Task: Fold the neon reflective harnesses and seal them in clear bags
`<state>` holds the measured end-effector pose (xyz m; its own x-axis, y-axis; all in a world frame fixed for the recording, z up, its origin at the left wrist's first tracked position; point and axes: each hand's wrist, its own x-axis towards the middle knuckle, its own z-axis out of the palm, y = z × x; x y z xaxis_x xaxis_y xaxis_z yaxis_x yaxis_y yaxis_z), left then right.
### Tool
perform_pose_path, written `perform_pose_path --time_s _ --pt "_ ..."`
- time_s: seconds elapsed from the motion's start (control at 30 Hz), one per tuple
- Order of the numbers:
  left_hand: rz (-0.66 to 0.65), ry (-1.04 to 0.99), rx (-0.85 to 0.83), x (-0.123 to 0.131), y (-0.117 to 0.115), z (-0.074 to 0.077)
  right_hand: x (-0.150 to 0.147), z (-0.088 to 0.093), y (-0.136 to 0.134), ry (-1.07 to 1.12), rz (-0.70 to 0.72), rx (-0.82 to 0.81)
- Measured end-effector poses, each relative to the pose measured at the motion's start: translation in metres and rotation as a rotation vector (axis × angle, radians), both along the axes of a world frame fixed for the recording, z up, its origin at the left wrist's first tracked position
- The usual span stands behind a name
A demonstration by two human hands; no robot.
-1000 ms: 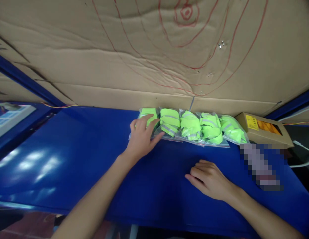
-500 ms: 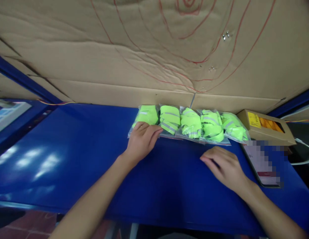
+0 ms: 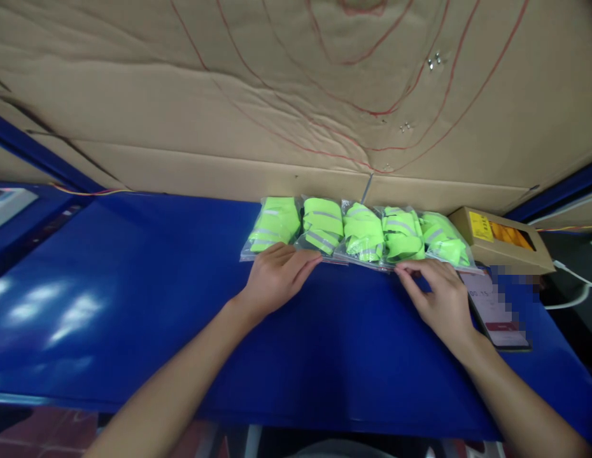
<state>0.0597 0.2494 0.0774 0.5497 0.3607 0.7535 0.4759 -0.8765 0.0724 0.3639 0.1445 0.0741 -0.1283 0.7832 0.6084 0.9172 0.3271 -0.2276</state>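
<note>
Several clear bags of neon green reflective bands (image 3: 358, 234) lie in a row on the blue table (image 3: 133, 299), against a cardboard wall. My left hand (image 3: 277, 277) lies flat with fingers stretched out, its tips at the front edge of the leftmost bag (image 3: 272, 226). My right hand (image 3: 436, 294) reaches the near edge of the bags on the right, fingers bent and pinching at the plastic edge there.
A brown cardboard box (image 3: 503, 240) with a yellow label sits at the right end of the row. A phone-like flat object (image 3: 499, 312), partly blurred, lies by my right wrist. A white cable (image 3: 570, 286) runs at far right. Cardboard sheets (image 3: 277, 95) with red lines stand behind.
My left hand slid back from on top of the leftmost bag to its front edge. My right hand moved from the table's middle forward and right to the bags' edge.
</note>
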Motion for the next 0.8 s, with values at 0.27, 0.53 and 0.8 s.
perform_pose_path --time_s 0.27,0.53,0.8 --pt "-0.041 0.006 -0.062 0.000 -0.003 0.003 -0.010 -0.008 -0.003 0.085 0.090 -0.128" --pt "-0.048 0.095 -0.083 0.000 -0.002 0.001 -0.031 -0.008 -0.012 -0.134 0.330 -0.548" --pt "-0.006 0.134 -0.064 0.003 0.002 -0.004 -0.031 -0.001 -0.018 -0.184 0.301 -0.584"
